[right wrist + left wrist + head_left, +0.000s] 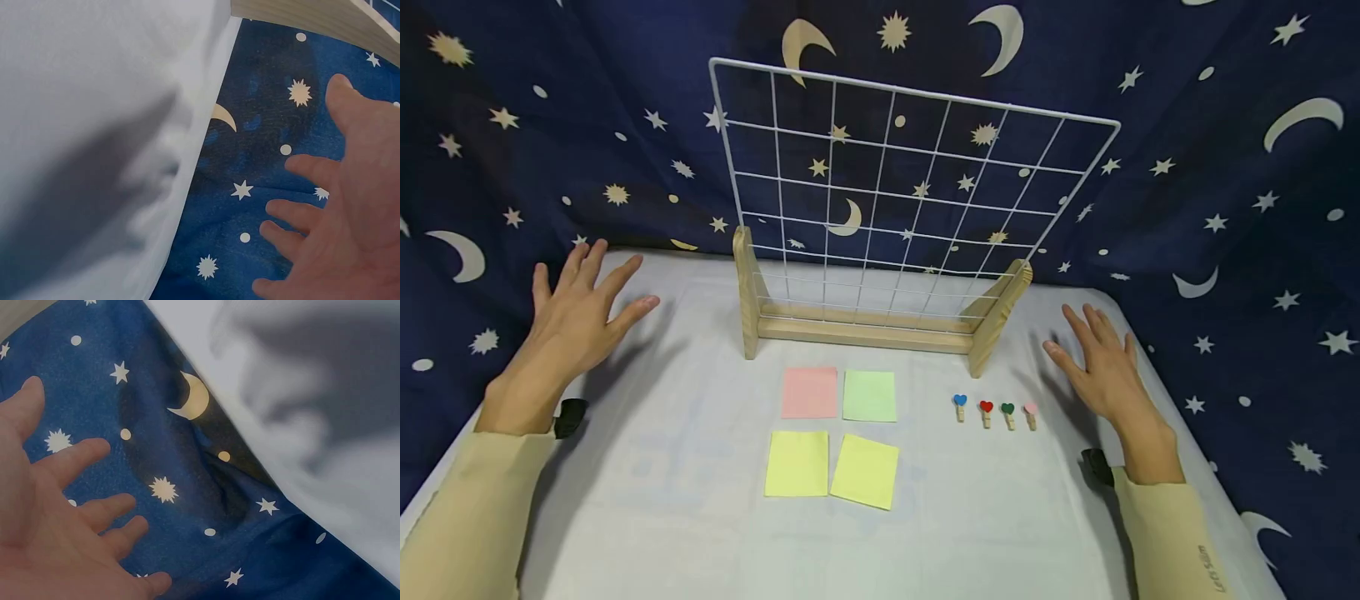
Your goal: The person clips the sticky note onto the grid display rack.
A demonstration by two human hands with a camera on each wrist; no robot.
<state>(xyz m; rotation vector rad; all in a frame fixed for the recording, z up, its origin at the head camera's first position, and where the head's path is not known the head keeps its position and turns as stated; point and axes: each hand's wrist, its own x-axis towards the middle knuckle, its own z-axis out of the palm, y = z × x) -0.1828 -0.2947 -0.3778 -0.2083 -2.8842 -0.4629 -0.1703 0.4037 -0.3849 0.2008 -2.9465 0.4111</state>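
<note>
Navy cloth printed with pale moons and stars (1225, 167) fills the whole background and drapes down both edges of the frame. A white-covered desk (685, 517) spans the lower half of the head view. At its far centre stands one white wire grid (895, 183), upright in one wooden stand (865, 329) whose long axis runs left to right across the frame.

The left hand (576, 312) hovers at the left of the frame, fingers spread and straight, holding nothing. The right hand (1101, 367) hovers at the right in the same way, palm down, empty. Both wrist views show the spread fingers over the starry cloth at the desk's edge.

Four paper notes lie flat in the middle, below the stand, two by two: one pink note (809, 392) and one green note (869, 396) above, two yellow notes (831, 468) below, the right one slightly tilted.

Four small wooden clips (995, 411) with heart heads, blue, red, green and pink, lie in a row left to right, just left of the right hand. That hand is plainly nearer to them; the notes sit roughly midway between the hands.
</note>
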